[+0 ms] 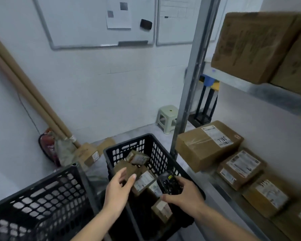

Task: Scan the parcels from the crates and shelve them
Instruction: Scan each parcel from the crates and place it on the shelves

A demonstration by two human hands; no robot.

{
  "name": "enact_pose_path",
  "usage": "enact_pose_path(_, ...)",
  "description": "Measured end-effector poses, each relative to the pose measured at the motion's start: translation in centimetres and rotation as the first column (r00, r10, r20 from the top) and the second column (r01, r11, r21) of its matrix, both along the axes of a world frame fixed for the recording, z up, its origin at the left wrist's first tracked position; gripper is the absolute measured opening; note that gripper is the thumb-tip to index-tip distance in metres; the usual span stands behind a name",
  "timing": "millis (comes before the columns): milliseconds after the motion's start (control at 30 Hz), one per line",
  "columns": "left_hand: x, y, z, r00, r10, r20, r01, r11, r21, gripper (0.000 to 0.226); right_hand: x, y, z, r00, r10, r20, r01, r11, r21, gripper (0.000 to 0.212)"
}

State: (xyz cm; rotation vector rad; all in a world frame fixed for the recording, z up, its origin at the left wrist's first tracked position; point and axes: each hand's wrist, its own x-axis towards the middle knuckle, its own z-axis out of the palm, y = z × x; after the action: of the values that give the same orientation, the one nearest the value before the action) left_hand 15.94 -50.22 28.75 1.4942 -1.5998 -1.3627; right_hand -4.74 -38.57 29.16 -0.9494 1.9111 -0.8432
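Black plastic formed the crate before us in the head view, and small brown parcels with white labels lay jumbled inside it. Our left hand reached over its near rim, fingers straight and loosely spread, holding nothing, just above a parcel; we could not tell whether the fingertips touched it. Our right hand curled round a dark handheld scanner, held over the crate's right side. A second black crate stood at our left. On the metal shelf to the right sat a large labelled box and a row of smaller boxes beside it. Above, another shelf level carried big cartons. Whiteboards hung on the wall, and a pale stool stood on the floor beyond.
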Motion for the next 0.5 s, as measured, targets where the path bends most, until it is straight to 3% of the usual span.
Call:
enact_pose_path(233,-4.4,-11.2,-5.4,1.000,-0.020,-0.024,0.022,0.997,0.075,0.056,-3.0,-11.9,-4.6,0.992,-0.060,0.107,0.053,0.996,0.069,0.056)
enact_pose_path(333,-5.3,-15.2,-8.7,1.000,-0.021,-0.003,0.021,0.995,0.098,0.054,-3.7,-15.8,-8.7,0.983,-0.106,0.153,0.091,0.990,0.106,0.078)
enact_pose_path(500,-8.5,-20.4,-12.8,1.000,-0.013,0.020,0.010,0.991,0.134,0.054,-5.7,-20.3,-13.1,0.979,-0.138,0.148,0.113,0.980,0.165,0.065)
